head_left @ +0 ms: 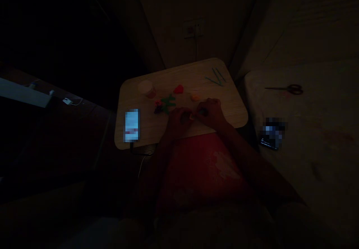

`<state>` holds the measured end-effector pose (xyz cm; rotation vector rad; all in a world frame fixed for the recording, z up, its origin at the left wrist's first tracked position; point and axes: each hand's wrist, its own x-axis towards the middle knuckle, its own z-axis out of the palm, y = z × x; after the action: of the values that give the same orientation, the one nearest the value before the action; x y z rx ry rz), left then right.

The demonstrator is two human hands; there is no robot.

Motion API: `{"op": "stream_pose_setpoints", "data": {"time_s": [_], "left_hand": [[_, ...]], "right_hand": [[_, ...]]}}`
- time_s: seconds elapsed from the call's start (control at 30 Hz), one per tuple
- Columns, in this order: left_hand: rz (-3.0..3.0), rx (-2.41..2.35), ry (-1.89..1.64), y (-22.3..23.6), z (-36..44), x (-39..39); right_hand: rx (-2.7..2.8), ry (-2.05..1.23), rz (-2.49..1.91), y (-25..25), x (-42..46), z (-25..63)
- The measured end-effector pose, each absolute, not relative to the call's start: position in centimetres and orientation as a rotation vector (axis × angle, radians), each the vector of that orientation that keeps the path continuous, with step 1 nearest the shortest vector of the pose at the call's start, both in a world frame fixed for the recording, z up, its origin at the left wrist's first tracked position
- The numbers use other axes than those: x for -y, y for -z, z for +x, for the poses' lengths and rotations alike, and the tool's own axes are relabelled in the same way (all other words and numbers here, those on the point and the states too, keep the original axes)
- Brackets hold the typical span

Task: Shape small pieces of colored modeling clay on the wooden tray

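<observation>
- Although the light is poor, the left hand (178, 120) and right hand (211, 112) can be seen meeting above the near side of the worktop (151, 133).
- Grip: both hands appear closed in a fingertip pinch on 1 orange piece (192, 117), located between them.
- Step in hand, as judged: close fingertip work on this piece. Next move calls for a light, even pinch; the material is probably soft and liable to dent.
- Appearance: piece small, yellowish orange, largely covered by the fingers; exact outline cannot be determined.
- Nearby: orange lump (195, 97) and red lump (178, 89) beyond the hands; green pieces (168, 101) just past the left hand; 3 sticks (217, 78) at the far right corner.
</observation>
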<state>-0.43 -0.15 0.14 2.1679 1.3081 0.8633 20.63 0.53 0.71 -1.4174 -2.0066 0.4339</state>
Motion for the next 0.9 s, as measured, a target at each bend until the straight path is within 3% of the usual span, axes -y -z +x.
{"op": "stream_pose_setpoints", "data": {"time_s": [0.9], "left_hand": [[2.164,-1.302,-0.871,-0.2,-0.3,0.0]], "right_hand": [[2.008,-0.318,-1.517,-1.8,-0.1,20.7]]}}
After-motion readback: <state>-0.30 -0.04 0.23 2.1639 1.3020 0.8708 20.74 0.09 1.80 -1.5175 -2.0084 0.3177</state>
